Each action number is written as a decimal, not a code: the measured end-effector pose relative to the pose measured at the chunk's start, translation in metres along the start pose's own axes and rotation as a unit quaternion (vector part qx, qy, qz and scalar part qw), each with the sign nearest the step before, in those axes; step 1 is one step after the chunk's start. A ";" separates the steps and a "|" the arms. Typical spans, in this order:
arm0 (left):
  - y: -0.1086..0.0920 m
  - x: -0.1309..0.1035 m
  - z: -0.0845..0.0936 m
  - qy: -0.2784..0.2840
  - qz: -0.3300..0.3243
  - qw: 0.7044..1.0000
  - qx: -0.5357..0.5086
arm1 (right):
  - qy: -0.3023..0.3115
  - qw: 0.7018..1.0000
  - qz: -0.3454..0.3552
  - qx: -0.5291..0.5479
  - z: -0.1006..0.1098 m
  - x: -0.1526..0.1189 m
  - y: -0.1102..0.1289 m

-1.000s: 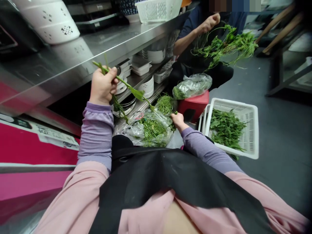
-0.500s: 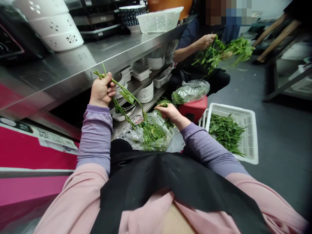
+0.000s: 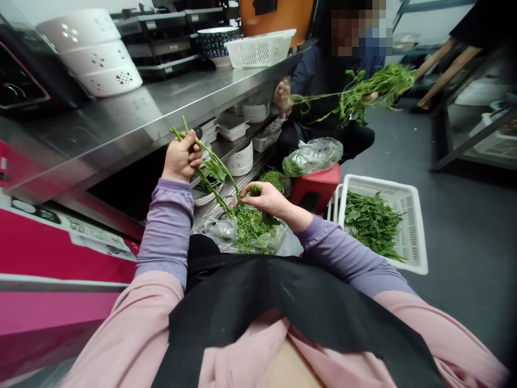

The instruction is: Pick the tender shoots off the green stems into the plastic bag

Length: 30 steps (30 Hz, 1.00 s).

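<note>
My left hand (image 3: 183, 156) is closed around the upper ends of long green stems (image 3: 220, 163), which slant down to the right. Their lower ends reach the cut greens (image 3: 252, 229) in an open clear plastic bag (image 3: 222, 226) in front of my lap. Pinched at the lower part of one stem, my right hand (image 3: 264, 198) also has some leaves under its curled fingers. To the right, a white perforated basket (image 3: 416, 226) holds leafy green sprigs (image 3: 374, 221).
A red box (image 3: 317, 188) carries another bag of greens (image 3: 315, 155). Beyond it, a crouching person holds a bunch of greens (image 3: 359, 97). At left runs a steel counter (image 3: 173, 97) with white bowls (image 3: 100, 54); dishes fill the shelf below.
My right hand has moved left to the stem in my left hand. The other person's hands have spread apart along their bunch. The view has shifted slightly.
</note>
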<state>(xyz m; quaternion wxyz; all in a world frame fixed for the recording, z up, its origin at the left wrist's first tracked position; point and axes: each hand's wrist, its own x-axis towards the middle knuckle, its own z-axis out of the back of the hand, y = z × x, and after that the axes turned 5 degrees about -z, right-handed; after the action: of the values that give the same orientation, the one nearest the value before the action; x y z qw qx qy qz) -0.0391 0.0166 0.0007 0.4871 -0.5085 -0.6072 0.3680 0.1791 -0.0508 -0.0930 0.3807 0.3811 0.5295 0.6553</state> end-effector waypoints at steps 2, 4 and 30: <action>0.000 -0.001 -0.003 0.005 0.001 1.000 -0.001 | -0.020 1.000 0.000 -0.016 -0.003 0.001 -0.001; 0.000 -0.003 -0.006 0.011 0.002 1.000 -0.003 | -0.033 0.999 -0.004 -0.030 -0.006 0.003 -0.003; -0.021 -0.017 -0.018 -0.075 -0.058 0.995 0.040 | -0.117 0.961 -0.143 0.204 -0.006 0.020 -0.052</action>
<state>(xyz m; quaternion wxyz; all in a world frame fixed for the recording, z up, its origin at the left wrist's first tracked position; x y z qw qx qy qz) -0.0273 -0.0054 0.0208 0.4808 -0.4231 -0.6554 0.4003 0.1703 -0.0278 -0.1428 0.4437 0.4450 0.6528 0.4232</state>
